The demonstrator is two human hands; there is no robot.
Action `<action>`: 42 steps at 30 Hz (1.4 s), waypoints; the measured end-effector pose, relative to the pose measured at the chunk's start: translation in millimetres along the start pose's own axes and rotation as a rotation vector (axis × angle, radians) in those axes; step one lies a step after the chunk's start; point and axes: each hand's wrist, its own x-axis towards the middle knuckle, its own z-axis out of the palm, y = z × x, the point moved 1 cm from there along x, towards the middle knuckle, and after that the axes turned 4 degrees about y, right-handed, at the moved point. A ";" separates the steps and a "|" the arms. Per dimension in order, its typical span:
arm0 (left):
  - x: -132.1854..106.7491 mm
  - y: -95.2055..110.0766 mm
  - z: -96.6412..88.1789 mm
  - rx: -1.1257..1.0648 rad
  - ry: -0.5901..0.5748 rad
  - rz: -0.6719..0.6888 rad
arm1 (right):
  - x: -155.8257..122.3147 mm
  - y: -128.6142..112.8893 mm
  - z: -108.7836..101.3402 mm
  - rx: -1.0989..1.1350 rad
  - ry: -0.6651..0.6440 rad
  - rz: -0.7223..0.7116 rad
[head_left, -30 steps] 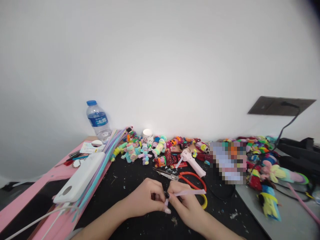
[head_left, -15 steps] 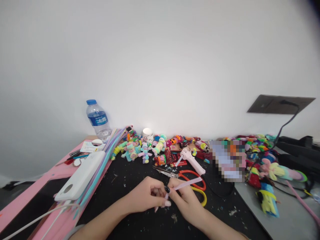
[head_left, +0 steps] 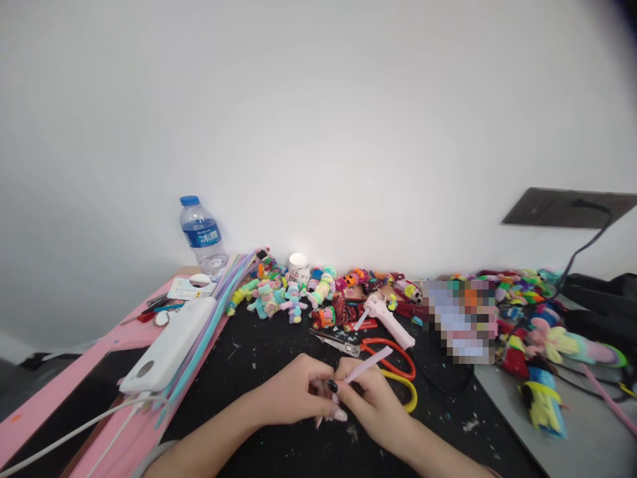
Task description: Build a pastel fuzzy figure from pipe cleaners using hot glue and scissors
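A pale pink pipe cleaner (head_left: 369, 365) runs between my two hands, its free end sticking up to the right past the right fingers. My left hand (head_left: 294, 392) is closed, thumb and fingers pinching the lower part, which my fingers mostly hide. Against it, my right hand (head_left: 372, 401) pinches the same pipe cleaner between thumb and forefinger. Just beyond the right hand lie scissors with red handles (head_left: 398, 358) and another tool's yellow handle (head_left: 411, 393). A pink glue gun (head_left: 393, 324) rests behind the scissors.
Pipe-cleaner dolls (head_left: 269, 297) line the wall around a paper cup (head_left: 299, 267). At left are a bundle of pastel pipe cleaners (head_left: 212, 326), a white power bank (head_left: 166, 348) with cable and a water bottle (head_left: 203, 236). More dolls (head_left: 542, 398) lie on a grey board (head_left: 502, 405) at right.
The pipe cleaner's free end has drawn in towards my hands, showing shorter and steeper. Both hands keep their pinch close together. The whole view has shifted slightly, moving the table things rightwards.
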 end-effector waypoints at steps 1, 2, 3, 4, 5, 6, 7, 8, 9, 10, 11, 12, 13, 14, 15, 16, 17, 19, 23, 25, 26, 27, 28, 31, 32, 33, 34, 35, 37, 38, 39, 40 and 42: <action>-0.4 0.2 0.3 -0.002 0.003 -0.003 | 0.0 0.0 0.1 -0.004 0.005 -0.002; -0.7 0.8 0.5 -0.003 0.013 -0.004 | -0.1 0.1 0.1 -0.010 0.013 -0.001; -0.9 1.5 0.5 -0.005 0.030 -0.003 | -0.2 0.2 0.0 -0.014 0.023 0.003; -1.0 2.4 0.4 -0.012 0.050 0.001 | -0.3 0.5 -0.2 -0.018 0.037 0.008; -0.8 3.4 0.0 -0.027 0.068 0.008 | -0.5 0.8 -0.7 -0.024 0.058 0.017; -0.4 4.2 -0.6 -0.048 0.084 0.020 | -0.5 1.0 -1.3 -0.032 0.084 0.029; 0.3 4.8 -1.4 -0.075 0.098 0.035 | -0.5 1.1 -2.1 -0.041 0.114 0.041; 1.1 5.0 -2.4 -0.108 0.110 0.052 | -0.3 0.9 -3.1 -0.051 0.146 0.052; 2.0 4.9 -3.6 -0.141 0.125 0.071 | -0.1 0.4 -4.2 -0.063 0.176 0.063; 2.9 4.4 -4.9 -0.177 0.146 0.093 | 0.3 -0.4 -5.4 -0.074 0.200 0.072; 3.9 3.6 -6.3 -0.214 0.175 0.116 | 0.8 -1.5 -6.5 -0.081 0.215 0.078; 4.7 2.6 -7.7 -0.252 0.213 0.138 | 1.3 -2.7 -7.5 -0.087 0.223 0.082; 5.4 1.7 -8.9 -0.288 0.250 0.153 | 1.7 -3.7 -8.4 -0.089 0.225 0.088; 6.0 0.9 -9.9 -0.318 0.276 0.158 | 2.1 -4.5 -9.3 -0.087 0.224 0.095; 6.5 0.4 -10.7 -0.338 0.288 0.154 | 2.4 -4.8 -10.0 -0.085 0.225 0.105; 6.9 0.3 -11.3 -0.344 0.288 0.150 | 2.6 -4.7 -10.7 -0.082 0.229 0.116; 7.2 0.7 -11.9 -0.339 0.281 0.149 | 2.7 -4.1 -11.3 -0.081 0.237 0.129; 7.5 1.9 -13.0 -0.322 0.270 0.158 | 2.8 -2.4 -12.1 -0.082 0.250 0.153; 7.5 1.8 -14.5 -0.346 0.286 0.139 | 3.4 0.3 -12.0 -0.082 0.238 0.176; 7.1 0.6 -14.3 -0.373 0.291 0.135 | 3.8 1.0 -11.3 -0.083 0.226 0.177; 6.9 0.1 -14.0 -0.382 0.295 0.138 | 3.9 1.4 -10.8 -0.084 0.219 0.176; 6.6 -0.4 -13.6 -0.386 0.297 0.138 | 4.0 1.8 -10.4 -0.085 0.212 0.174; 6.4 -0.7 -13.2 -0.384 0.298 0.133 | 4.0 2.4 -10.0 -0.087 0.204 0.171; 5.9 -0.9 -12.2 -0.352 0.304 0.128 | 4.3 3.9 -8.8 -0.094 0.188 0.162; 5.8 -0.8 -12.1 -0.343 0.305 0.129 | 4.6 4.1 -8.5 -0.097 0.184 0.158; 5.7 -0.7 -12.0 -0.337 0.306 0.131 | 5.0 4.1 -8.2 -0.100 0.179 0.154; 5.7 -0.6 -12.0 -0.336 0.307 0.133 | 5.4 3.8 -7.9 -0.105 0.174 0.152; 5.6 -0.3 -12.1 -0.340 0.307 0.135 | 5.7 3.2 -7.7 -0.110 0.171 0.149; 5.3 0.5 -12.3 -0.349 0.309 0.134 | 6.2 1.6 -7.5 -0.123 0.166 0.142; 5.1 1.0 -12.4 -0.354 0.314 0.133 | 6.2 0.9 -7.4 -0.129 0.167 0.139; 4.9 1.6 -12.5 -0.357 0.322 0.127 | 6.1 0.2 -7.4 -0.134 0.168 0.135; 4.7 2.2 -12.6 -0.360 0.334 0.120 | 5.8 -0.3 -7.4 -0.137 0.169 0.131; 4.5 3.2 -12.9 -0.369 0.365 0.103 | 5.3 -0.8 -7.4 -0.136 0.168 0.124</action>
